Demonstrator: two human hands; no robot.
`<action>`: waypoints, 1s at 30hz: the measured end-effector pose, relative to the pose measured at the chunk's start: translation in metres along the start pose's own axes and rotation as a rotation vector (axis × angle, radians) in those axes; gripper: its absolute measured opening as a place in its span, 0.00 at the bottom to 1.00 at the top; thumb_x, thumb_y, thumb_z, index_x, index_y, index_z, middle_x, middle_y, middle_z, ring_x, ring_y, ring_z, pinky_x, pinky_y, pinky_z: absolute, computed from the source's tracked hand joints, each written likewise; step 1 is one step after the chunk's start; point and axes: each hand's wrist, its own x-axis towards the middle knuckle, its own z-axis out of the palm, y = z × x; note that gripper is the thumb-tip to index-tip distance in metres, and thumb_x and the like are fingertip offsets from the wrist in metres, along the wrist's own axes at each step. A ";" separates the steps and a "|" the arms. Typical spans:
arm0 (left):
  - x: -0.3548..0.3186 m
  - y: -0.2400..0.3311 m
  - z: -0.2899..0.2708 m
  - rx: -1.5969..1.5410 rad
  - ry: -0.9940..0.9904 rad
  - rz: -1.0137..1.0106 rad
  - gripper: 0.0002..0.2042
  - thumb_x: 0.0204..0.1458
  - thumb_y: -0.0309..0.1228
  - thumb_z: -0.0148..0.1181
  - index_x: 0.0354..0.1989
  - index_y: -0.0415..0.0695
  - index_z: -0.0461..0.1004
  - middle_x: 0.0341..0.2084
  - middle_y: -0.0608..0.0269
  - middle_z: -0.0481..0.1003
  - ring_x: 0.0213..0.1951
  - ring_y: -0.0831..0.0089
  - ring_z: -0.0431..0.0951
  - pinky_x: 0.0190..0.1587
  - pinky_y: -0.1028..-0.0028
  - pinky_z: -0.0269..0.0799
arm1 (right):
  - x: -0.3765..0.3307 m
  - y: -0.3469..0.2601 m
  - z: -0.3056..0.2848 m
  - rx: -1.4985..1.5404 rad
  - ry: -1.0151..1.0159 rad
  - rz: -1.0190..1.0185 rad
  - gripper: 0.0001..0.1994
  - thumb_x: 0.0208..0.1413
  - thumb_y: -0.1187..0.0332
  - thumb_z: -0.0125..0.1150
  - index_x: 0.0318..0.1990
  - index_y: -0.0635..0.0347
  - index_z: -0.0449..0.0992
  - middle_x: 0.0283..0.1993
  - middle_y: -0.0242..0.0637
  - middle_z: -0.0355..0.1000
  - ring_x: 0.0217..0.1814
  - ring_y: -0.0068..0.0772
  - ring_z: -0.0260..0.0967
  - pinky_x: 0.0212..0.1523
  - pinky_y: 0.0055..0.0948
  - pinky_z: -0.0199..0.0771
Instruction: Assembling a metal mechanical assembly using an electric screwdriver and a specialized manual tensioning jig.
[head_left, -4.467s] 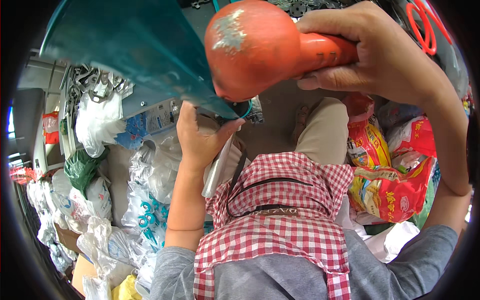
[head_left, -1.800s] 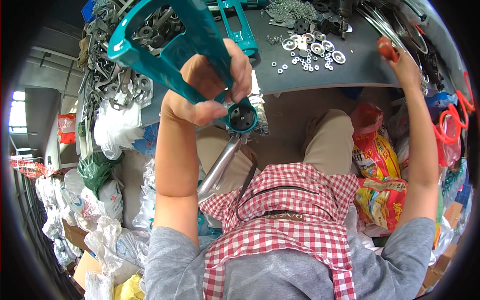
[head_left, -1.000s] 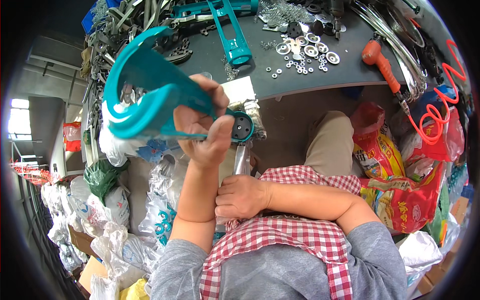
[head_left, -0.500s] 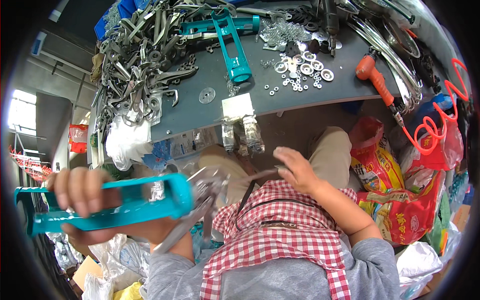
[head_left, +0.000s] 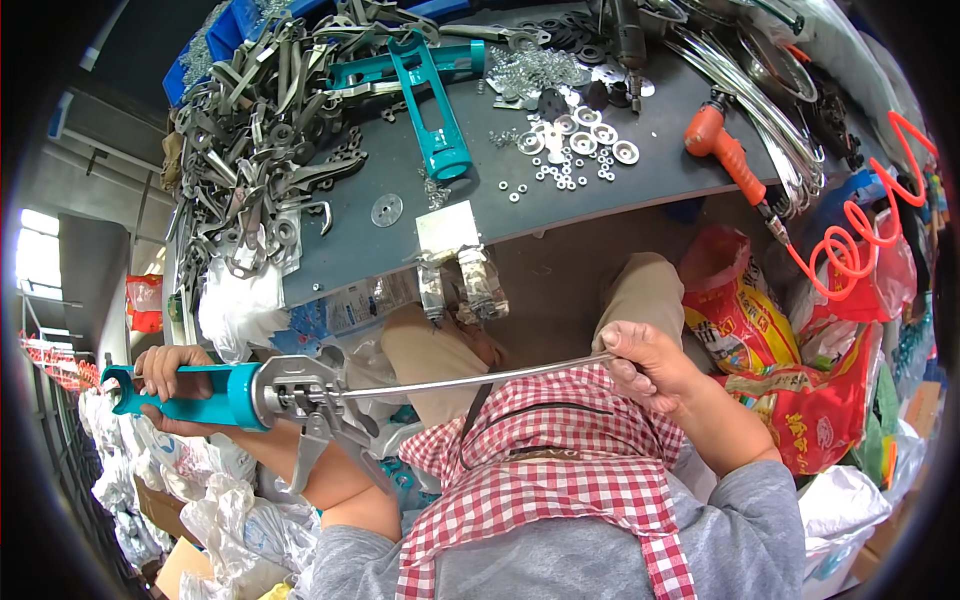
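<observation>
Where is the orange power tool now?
In the head view, the orange power tool lies at right on the dark bench, between the white discs and the shiny metal rods.

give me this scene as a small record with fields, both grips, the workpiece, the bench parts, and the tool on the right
left grip: closed around the teal frame
right grip: fingertips at the far end of the metal rod
workpiece: teal frame joined to a metal trigger mechanism, rod extending rightward
bench, left: heaped metal levers
bench, middle: two more teal frames, one crossing the other
tool: orange, pistol-shaped, on the bench, coiled red hose attached
</observation>
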 end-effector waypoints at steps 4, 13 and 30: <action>0.007 0.018 -0.002 0.013 0.102 -0.024 0.14 0.33 0.19 0.57 0.29 0.40 0.61 0.18 0.68 0.61 0.18 0.79 0.63 0.24 0.80 0.62 | -0.016 0.001 0.020 -0.749 0.011 -0.542 0.09 0.47 0.71 0.63 0.33 0.66 0.73 0.15 0.31 0.66 0.13 0.18 0.61 0.12 0.16 0.56; 0.008 0.005 -0.007 0.098 -0.049 -0.151 0.18 0.34 0.27 0.58 0.34 0.40 0.59 0.20 0.68 0.59 0.18 0.78 0.59 0.25 0.78 0.57 | 0.011 0.010 -0.006 -0.212 0.045 0.269 0.09 0.56 0.66 0.52 0.25 0.57 0.65 0.10 0.23 0.54 0.07 0.13 0.47 0.03 0.13 0.42; -0.034 -0.105 -0.007 0.288 0.081 -0.290 0.19 0.45 0.39 0.50 0.43 0.39 0.65 0.24 0.61 0.64 0.24 0.69 0.65 0.29 0.70 0.62 | 0.043 0.050 0.071 0.158 -0.067 0.124 0.05 0.60 0.63 0.45 0.36 0.51 0.63 0.17 0.25 0.58 0.10 0.10 0.48 0.07 0.10 0.46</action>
